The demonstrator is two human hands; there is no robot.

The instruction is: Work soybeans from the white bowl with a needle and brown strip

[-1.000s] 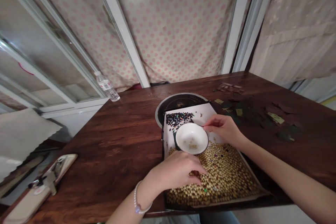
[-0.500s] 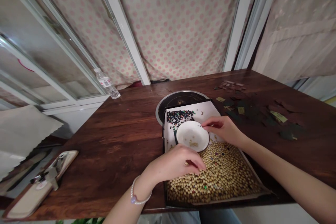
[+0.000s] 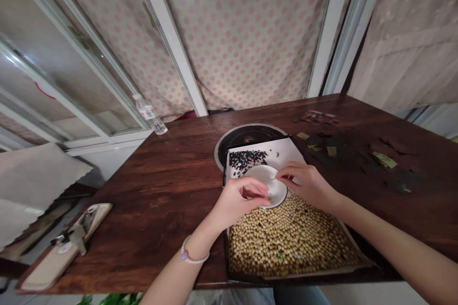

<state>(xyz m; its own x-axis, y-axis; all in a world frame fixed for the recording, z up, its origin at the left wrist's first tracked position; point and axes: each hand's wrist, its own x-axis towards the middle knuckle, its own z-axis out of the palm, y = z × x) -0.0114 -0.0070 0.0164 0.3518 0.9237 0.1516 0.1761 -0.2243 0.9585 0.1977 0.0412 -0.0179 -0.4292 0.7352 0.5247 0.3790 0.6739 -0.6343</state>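
My left hand is over the near left side of a white bowl, thumb and fingers pinched on a small pale-gold bead. My right hand holds a thin needle between thumb and fingertips, above the bowl's right side. The needle's tip points left, towards the left fingers, with a gap between them. The bowl stands in a dark-edged tray, partly hidden by the left hand. Many pale-gold beads fill the near part of the tray. Black beads lie at its far left.
The tray overlaps a round dark plate set in the wooden table. A clear water bottle stands at the far left edge. Dark scraps with yellow labels lie right. A pale board with a metal clamp is at left.
My left hand has moved up from the gold beads to the bowl, its fingers now pinched near the needle. My right hand has shifted slightly nearer. The view has turned a little.
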